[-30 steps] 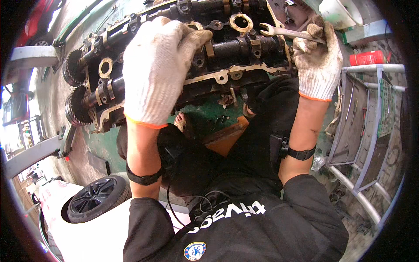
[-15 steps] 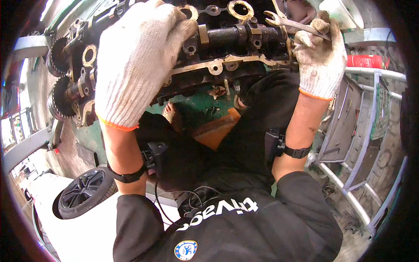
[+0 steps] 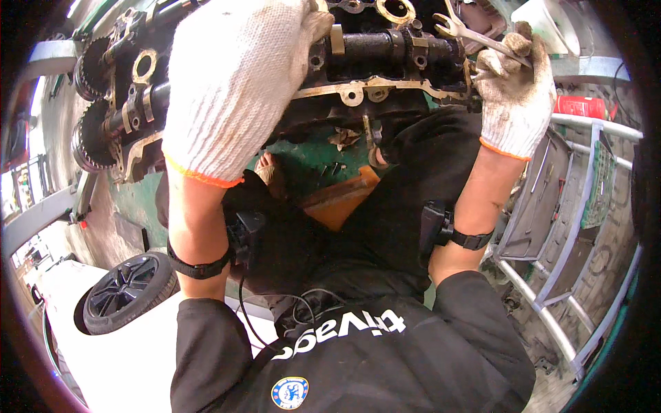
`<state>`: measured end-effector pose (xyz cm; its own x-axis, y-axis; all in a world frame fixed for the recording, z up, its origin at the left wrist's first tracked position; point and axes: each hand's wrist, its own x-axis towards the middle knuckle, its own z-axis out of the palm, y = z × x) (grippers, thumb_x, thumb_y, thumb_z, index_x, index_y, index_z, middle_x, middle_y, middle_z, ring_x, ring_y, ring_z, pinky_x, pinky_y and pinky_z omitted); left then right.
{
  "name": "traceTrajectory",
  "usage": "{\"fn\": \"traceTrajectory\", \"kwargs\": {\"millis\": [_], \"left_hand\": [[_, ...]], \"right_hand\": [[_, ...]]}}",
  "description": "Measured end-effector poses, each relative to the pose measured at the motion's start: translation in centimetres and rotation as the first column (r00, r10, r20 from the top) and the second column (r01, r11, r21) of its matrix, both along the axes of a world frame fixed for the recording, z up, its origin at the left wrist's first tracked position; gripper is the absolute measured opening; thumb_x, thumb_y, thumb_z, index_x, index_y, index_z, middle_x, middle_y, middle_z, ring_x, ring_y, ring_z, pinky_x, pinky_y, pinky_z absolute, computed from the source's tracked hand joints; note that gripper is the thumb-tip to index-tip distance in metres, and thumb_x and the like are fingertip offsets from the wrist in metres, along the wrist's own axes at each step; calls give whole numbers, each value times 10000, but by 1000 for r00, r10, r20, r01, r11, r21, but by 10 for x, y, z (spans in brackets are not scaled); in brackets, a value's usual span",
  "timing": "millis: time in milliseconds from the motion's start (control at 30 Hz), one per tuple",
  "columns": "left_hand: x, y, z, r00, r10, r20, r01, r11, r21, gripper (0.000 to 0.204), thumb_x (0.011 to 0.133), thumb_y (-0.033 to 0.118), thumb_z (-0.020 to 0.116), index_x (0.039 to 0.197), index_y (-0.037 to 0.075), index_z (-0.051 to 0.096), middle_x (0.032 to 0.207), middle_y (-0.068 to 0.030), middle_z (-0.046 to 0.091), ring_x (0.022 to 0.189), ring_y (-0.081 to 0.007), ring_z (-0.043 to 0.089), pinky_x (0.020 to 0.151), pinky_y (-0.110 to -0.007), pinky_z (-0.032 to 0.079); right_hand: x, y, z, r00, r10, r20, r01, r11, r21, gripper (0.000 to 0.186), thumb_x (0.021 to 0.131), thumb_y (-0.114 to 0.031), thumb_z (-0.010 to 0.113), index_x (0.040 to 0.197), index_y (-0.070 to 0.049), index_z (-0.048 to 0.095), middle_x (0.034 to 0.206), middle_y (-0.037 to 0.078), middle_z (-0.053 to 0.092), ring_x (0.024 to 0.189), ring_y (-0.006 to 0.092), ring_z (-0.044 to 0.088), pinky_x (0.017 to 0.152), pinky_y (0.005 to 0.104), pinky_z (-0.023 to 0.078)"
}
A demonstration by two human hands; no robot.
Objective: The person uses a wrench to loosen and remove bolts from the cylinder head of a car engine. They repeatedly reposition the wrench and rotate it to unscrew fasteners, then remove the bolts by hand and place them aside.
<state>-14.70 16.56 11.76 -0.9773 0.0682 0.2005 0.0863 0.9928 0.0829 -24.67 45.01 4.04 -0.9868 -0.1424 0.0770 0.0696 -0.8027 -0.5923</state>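
Here's the right hand (image 3: 520, 86), gloved, fingers curled shut around an open-ended wrench (image 3: 485, 41) whose forked end points up and left, toward the engine. That wrench looks light and rigid, smooth enough to slide in a knit glove; mid-shank is the sensible hold.

Over to the left hand (image 3: 241, 82), spread above the engine cylinder head (image 3: 351, 94): thumb side drawn in, but the fingertips are hidden, so I can't tell whether they pinch anything.

And the cylinder head itself, stretching across in front of the knees! It looks heavy, unyielding, probably slick with oil along the dark camshaft (image 3: 368, 48). I'd grip the solid outer casting, away from the toothed wheels (image 3: 89, 134).

Out to the right, a metal rack (image 3: 551, 303) carries thin tools (image 3: 540, 172) in its tray-like panel; farther up, a white bucket (image 3: 551, 31), contents impossible to make out.
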Motion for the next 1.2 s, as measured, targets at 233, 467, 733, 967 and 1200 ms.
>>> {"fn": "traceTrajectory", "kwargs": {"millis": [233, 467, 733, 967, 1200], "left_hand": [[-5, 9, -8, 985, -13, -172, 9, 1000, -25, 278, 985, 304, 654, 913, 42, 710, 897, -137, 663, 866, -324, 668, 785, -409, 530], [-8, -4, 1, 994, 111, -16, -93, 893, 441, 414, 1029, 375, 651, 965, -26, 730, 735, -150, 608, 672, -201, 554, 693, -348, 468], [-6, -18, 4, 995, -95, 34, 64, 857, 511, 317, 1071, 228, 552, 1204, -19, 701, 1038, -127, 723, 948, -178, 670, 920, -325, 505], [-7, -26, 2, 968, -235, 83, 171, 867, 467, 321, 992, 145, 622, 1275, 14, 698, 1090, -161, 684, 1033, -291, 673, 940, -350, 509], [-14, -27, 9, 973, -197, 123, 136, 912, 387, 235, 957, 209, 690, 1087, 26, 759, 987, -131, 702, 946, -273, 681, 844, -369, 542]], "right_hand": [[26, -25, 25, 983, -172, -67, 182, 964, 194, 286, 1046, -236, 601, 1160, 15, 676, 936, 124, 720, 696, 164, 608, 565, 275, 433], [43, -48, 38, 919, -389, -62, 379, 831, 407, 339, 1038, -249, 607, 1200, 43, 669, 985, 198, 745, 717, 231, 716, 581, 312, 572], [74, -76, 43, 988, -140, -61, 152, 892, 425, 267, 1043, -168, 603, 1172, 58, 662, 982, 212, 752, 686, 252, 736, 567, 324, 607], [67, -73, 39, 984, -175, -35, 174, 905, 388, 323, 1044, -230, 597, 1178, 56, 666, 951, 212, 748, 678, 240, 728, 566, 329, 601], [49, -54, 27, 965, -259, -38, 258, 920, 294, 330, 1038, -244, 599, 1184, 44, 667, 991, 215, 748, 708, 263, 724, 585, 347, 588]]}}
